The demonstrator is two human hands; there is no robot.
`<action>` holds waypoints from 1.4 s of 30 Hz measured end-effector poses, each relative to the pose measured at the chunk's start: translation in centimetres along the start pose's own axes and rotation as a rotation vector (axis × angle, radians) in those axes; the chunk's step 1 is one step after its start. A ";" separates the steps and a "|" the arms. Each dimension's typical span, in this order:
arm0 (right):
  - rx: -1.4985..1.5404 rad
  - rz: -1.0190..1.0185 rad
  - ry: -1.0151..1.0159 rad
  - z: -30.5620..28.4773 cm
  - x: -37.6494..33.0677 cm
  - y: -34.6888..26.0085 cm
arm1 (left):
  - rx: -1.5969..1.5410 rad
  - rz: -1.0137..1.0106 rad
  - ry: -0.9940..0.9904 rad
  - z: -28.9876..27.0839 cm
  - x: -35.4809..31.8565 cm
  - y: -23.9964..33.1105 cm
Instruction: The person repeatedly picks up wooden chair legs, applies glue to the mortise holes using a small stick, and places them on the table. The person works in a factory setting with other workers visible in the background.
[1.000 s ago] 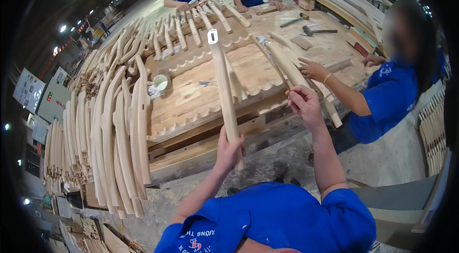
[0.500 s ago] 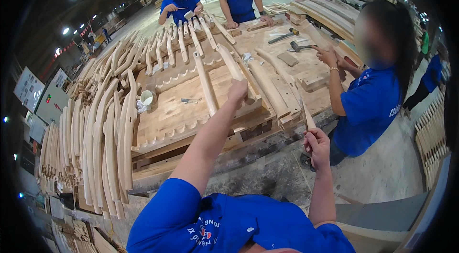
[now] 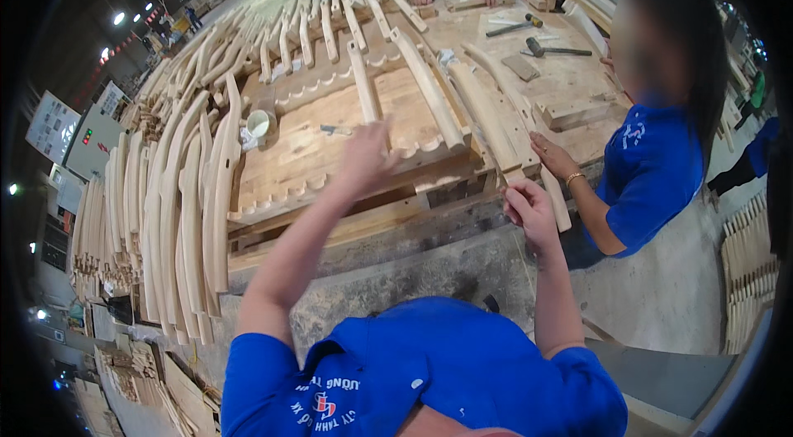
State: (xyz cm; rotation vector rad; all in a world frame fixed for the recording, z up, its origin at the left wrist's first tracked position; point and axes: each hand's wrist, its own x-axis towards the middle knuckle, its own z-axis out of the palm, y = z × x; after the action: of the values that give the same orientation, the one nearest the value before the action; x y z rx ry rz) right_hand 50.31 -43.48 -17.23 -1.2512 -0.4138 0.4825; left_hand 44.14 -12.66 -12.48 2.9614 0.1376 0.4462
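My left hand (image 3: 369,154), smeared by motion, is over the near end of a pale wooden leg (image 3: 363,82) lying across a scalloped wooden rack (image 3: 289,189); whether it touches the leg is unclear. To its right, a second wooden leg (image 3: 427,90) rests across the rack with no hand on it. My right hand (image 3: 533,212) is closed in a pinch near the table's front edge, beside a wooden piece (image 3: 557,199). What its fingers hold is hidden. Just above it is a co-worker's hand (image 3: 553,156), close to the same piece.
Many curved wooden legs (image 3: 186,214) are piled at the left. A white cup (image 3: 260,124) stands on the rack's board. Mallets (image 3: 557,49) and a flat block (image 3: 520,68) lie at the back right. A co-worker (image 3: 652,156) stands close on my right; others work across the table.
My left hand has let go of the right-hand leg and moved left to the other one. My right hand has risen slightly leftward; the thin stick-like tool in it no longer shows. The co-worker's hand has come nearer.
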 end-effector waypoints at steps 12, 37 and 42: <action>-0.091 0.097 -0.200 11.8 1.0 3.6 | 0.343 -0.784 0.242 -22.0 -25.4 -27.6; -0.127 0.157 -0.204 31.1 -1.9 8.6 | -0.850 -1.185 0.272 -29.9 -43.4 -38.7; -0.068 0.105 -0.288 31.5 -0.3 9.1 | -0.600 -0.938 0.429 -28.6 -43.1 -36.3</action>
State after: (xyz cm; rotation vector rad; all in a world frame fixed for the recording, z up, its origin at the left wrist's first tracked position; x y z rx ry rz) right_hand 31.71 -16.42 -17.64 -1.2767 -0.6130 0.7475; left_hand -7.90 21.93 -3.35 1.8886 1.1301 0.7689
